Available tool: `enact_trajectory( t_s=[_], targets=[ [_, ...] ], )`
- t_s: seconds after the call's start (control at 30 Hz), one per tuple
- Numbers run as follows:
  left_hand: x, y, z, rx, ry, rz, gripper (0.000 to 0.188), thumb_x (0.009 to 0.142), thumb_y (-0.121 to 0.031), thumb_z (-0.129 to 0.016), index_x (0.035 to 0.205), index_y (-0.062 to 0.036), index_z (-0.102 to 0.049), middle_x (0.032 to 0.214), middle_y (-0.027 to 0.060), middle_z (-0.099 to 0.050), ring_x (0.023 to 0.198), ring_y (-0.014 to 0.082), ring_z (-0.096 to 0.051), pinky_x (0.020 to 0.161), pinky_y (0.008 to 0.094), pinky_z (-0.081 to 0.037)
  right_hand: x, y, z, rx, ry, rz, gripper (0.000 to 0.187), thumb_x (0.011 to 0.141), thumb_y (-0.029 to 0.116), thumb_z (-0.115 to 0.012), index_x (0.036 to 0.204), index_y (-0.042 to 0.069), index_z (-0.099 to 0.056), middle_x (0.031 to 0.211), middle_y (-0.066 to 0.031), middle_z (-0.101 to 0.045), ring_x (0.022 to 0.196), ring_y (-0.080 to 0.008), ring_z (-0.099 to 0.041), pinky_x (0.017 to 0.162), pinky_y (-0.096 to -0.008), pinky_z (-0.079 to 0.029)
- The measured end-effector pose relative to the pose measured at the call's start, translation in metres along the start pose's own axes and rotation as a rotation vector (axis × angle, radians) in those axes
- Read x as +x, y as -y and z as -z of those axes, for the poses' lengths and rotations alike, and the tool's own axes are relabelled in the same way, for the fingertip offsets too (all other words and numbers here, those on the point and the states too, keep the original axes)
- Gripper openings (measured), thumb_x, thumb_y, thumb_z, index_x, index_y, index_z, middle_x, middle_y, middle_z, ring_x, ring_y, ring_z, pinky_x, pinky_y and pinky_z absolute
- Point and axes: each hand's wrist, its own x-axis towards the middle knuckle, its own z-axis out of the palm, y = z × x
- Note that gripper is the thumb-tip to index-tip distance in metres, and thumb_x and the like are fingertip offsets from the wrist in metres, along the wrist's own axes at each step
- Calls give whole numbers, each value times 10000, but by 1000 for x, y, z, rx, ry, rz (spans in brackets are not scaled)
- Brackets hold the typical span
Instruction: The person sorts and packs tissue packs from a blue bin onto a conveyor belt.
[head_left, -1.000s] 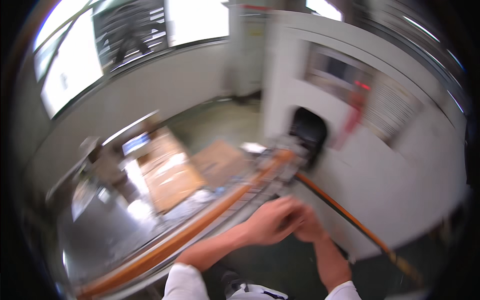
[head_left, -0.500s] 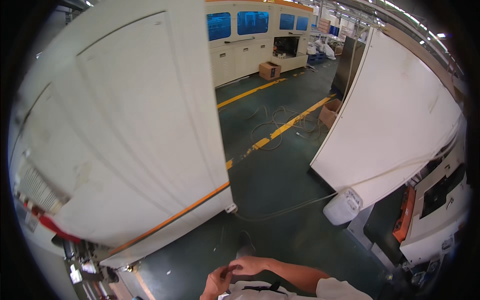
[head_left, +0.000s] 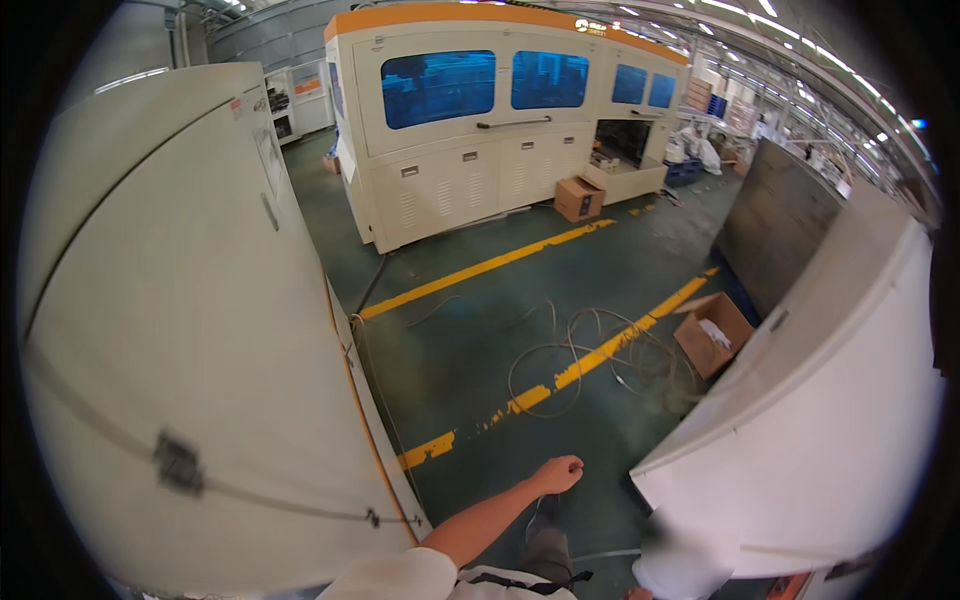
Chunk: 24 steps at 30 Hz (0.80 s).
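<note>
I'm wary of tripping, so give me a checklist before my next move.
1. Gap between left cabinet and right cabinet: ok, green floor shows.
2. Cable off the floor: not ok, loops lie across the broken yellow line.
3. Left hand empty: cannot tell, curled fingers hide the palm.
4. Right hand in full view: not ok, barely showing at the lower edge.

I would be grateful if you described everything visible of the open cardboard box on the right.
The cardboard box is brown, its top open with a flap spread outward. Something white lies inside, too small to identify. The box rests on the dark green floor, beside the worn yellow line and close to the white cabinet; whether box and cabinet touch is unclear. No hand touches it.
</note>
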Motion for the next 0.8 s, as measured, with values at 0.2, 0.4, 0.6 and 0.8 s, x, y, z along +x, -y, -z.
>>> enact_trajectory(
  t_s=[0.2,0.4,0.6,0.8],
  targets=[
    [149,168,76,46,-162,304,320,813,-281,-545,1034,-87,-670,1061,163,-658,1006,348,-619,850,423,-491,82,263,-166,-425,17,-10,195,849,227,-562,811,42,-610,702,-105,-580,671,-234,-603,575,-400,-484],
    [68,306,226,-385,-644,939,325,831,-323,-541,860,-33,-686,802,173,-681,678,280,-672,608,401,-511,-28,655,-511,-606,618,539,97,826,37,-534,858,53,-624,679,-74,-601,535,-164,-576,434,-297,-453],
    [98,419,312,739,-596,993,224,879,-216,-518,891,-54,-672,856,159,-671,697,278,-641,603,403,-498,30,904,-823,-367,556,770,148,883,70,-518,1022,37,-553,756,-56,-586,576,-126,-542,479,-263,-458],
    [322,321,640,-467,-811,1048,362,834,-291,-582,1082,-43,-672,917,127,-698,876,213,-668,776,349,-509,48,947,-985,-1033,593,483,120,795,26,-517,795,58,-632,672,-64,-584,537,-160,-566,432,-273,-457]
  ],
)
